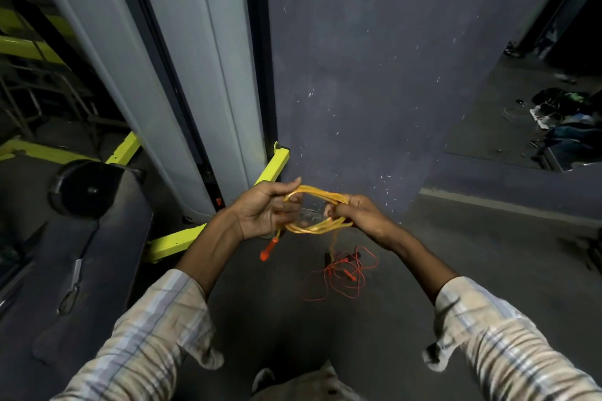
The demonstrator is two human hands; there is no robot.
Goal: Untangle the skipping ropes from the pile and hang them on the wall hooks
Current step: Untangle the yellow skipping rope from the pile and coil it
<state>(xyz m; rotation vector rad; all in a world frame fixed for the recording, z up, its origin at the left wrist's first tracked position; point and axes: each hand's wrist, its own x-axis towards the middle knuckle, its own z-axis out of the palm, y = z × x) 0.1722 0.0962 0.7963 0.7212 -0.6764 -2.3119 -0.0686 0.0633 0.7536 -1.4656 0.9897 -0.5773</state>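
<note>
Hands at chest height above a dark floor (423, 270), gathering a yellow skipping rope (314, 212) into loops. Left hand (264, 212) curled round one side of the coil, orange handle (269, 249) dangling below; right hand (356, 213) pinching the opposite side. Red skipping rope (342, 273) lying tangled on the floor beneath, near the wall's foot. Likely light, limp, slick plastic cord; best held by the handles or bunched loops. No wall hooks visible.
</note>
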